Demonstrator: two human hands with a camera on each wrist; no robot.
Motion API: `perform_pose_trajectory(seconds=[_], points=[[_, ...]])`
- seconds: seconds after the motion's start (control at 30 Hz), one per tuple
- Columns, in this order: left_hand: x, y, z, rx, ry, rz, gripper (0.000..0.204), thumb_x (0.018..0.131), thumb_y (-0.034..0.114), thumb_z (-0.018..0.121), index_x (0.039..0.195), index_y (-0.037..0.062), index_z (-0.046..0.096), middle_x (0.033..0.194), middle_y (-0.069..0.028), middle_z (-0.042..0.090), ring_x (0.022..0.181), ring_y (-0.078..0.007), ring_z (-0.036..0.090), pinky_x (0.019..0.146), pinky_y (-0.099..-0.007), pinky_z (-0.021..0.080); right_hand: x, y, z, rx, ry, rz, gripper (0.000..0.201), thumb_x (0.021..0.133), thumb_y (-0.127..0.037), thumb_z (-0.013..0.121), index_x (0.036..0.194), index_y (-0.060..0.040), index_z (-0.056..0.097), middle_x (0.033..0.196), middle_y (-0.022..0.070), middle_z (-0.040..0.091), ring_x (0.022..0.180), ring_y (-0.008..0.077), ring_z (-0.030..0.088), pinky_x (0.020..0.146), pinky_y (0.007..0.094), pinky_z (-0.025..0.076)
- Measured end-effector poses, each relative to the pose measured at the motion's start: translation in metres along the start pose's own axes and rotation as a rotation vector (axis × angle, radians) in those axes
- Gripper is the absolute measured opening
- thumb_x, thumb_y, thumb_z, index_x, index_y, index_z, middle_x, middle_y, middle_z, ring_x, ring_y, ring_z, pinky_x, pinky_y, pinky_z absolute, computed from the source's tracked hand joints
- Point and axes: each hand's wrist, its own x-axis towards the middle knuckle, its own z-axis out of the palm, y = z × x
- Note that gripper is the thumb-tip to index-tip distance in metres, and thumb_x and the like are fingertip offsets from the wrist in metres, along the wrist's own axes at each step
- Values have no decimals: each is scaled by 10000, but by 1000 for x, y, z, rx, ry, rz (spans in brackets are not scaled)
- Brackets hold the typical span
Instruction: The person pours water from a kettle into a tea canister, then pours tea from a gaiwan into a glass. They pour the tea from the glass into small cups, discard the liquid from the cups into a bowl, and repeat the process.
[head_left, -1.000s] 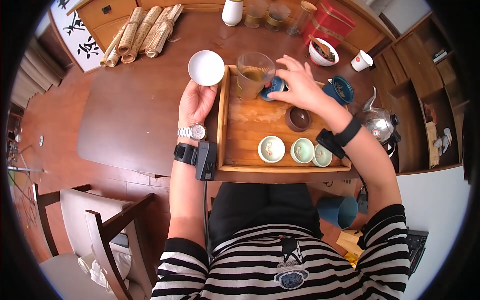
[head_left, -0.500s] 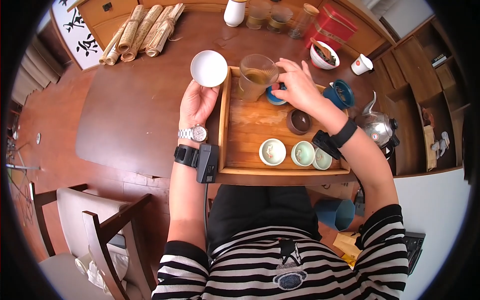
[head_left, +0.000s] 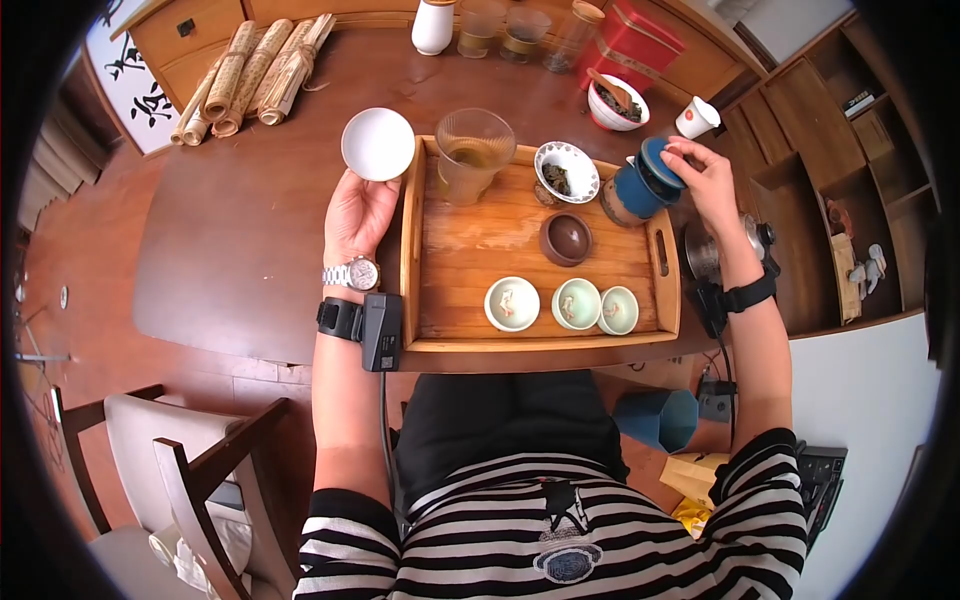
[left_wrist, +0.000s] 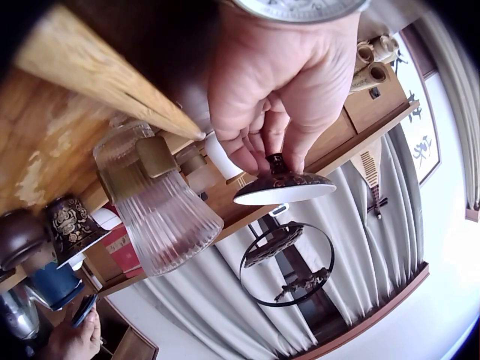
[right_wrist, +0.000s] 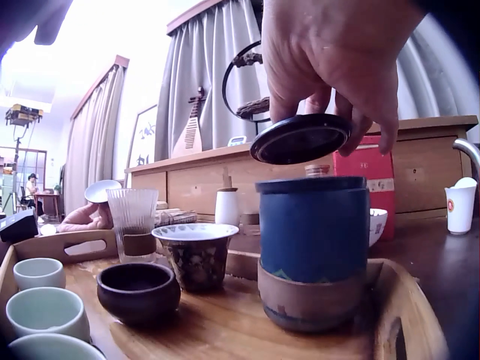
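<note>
My left hand (head_left: 362,215), out past the tray's left edge, pinches the knob of a gaiwan lid (left_wrist: 281,187). The lid is patterned dark outside and white inside, its white underside facing up towards the head view. On the right, my right hand (head_left: 708,188) holds a round blue lid (head_left: 657,160) by its top. In the right wrist view that lid (right_wrist: 300,140) hangs tilted just above the rim of a blue teapot (right_wrist: 313,232) with a brown band. The gaiwan bowl (right_wrist: 196,256) stands left of the teapot, with wet tea leaves inside.
The wooden tray (head_left: 470,300) also bears a ribbed glass pitcher (head_left: 474,155) with amber liquid, a small brown bowl (head_left: 566,240) and several pale green cups (head_left: 512,304). Behind it stand a bowl of dry leaves (head_left: 617,104) and a red box (head_left: 632,45); a metal kettle (head_left: 702,250) is at right.
My right hand has lifted the blue lid from the tray behind the pitcher and carried it right, over the blue teapot, uncovering the gaiwan bowl to view. My left hand keeps holding the gaiwan lid.
</note>
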Motion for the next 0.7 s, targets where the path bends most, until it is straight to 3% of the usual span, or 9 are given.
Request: perform_pose_trajectory(seconds=[0.23,0.7], points=[[-1,-1,2,75,41,29,248,856,4,501,1098,-41,473,1155,-118,524,1071,-216,502,930,-348,422,-8,26,7,82,27,8,145,796,-78,639,908,11,616,1168,117,514,1017,130,513,899,263,384],[0,0,1,149,80,29,287,861,12,495,1138,-47,447,1185,-128,501,1097,-227,485,960,-353,407,-15,33,9,-28,68,-111,182,778,-104,655,902,23,618,1123,137,531,996,159,524,882,287,409]])
